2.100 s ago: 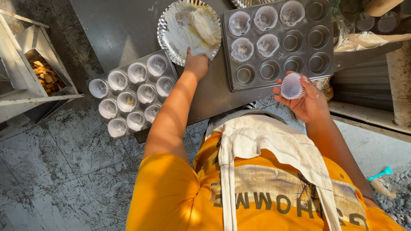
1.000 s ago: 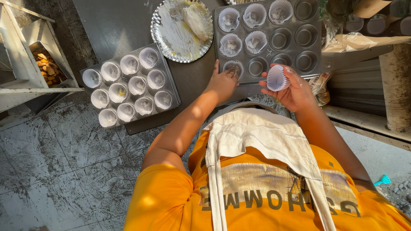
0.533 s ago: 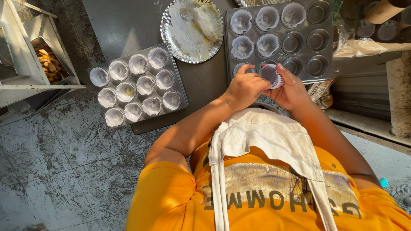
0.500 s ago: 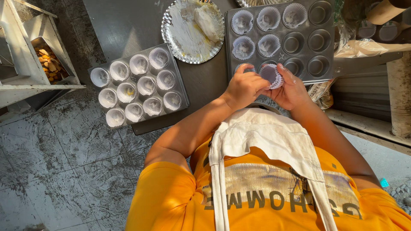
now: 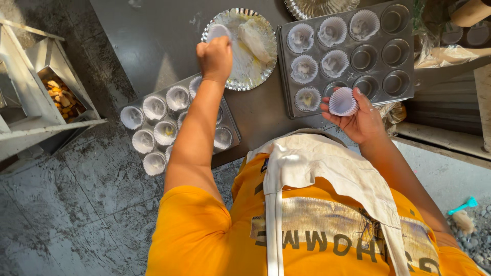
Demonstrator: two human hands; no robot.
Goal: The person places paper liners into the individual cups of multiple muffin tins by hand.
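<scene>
Paper liner (image 5: 342, 101): white and fluted. It sits in my right hand (image 5: 360, 117), cupped open side up on my fingertips, just off the near edge of the dark muffin tin (image 5: 404, 64) and not yet in any cup.

Right fingers (image 5: 364, 100): curled loosely round the liner's base and holding it. They touch nothing else.

Left hand (image 5: 215, 59): stretched out over the foil plate (image 5: 240, 84), well apart from the liner in my other hand.

Left fingers (image 5: 208, 50): pinched closed on a pale bit (image 5: 219, 31) that pokes out above my knuckles. I cannot tell whether it is paper or something scooped off the plate.

Foil plate: round and crinkled, smeared white, with a pale soft lump (image 5: 255, 38) lying on its right half beside my left hand.

Dark muffin tin, done: six cups have liners, each with a small dab inside. Three are in the far row, two in the middle row and one in the near row.

Dark muffin tin, left: six cups are bare metal, all on the right side. The nearest bare one is just beyond the liner I hold.

Second tin (image 5: 225, 120): it lies under my left forearm at the table (image 5: 153, 41) edge. Its visible cups all hold clean white liners with nothing in them that I can see.

Head view limit: my arm hides part of that second tin.
</scene>
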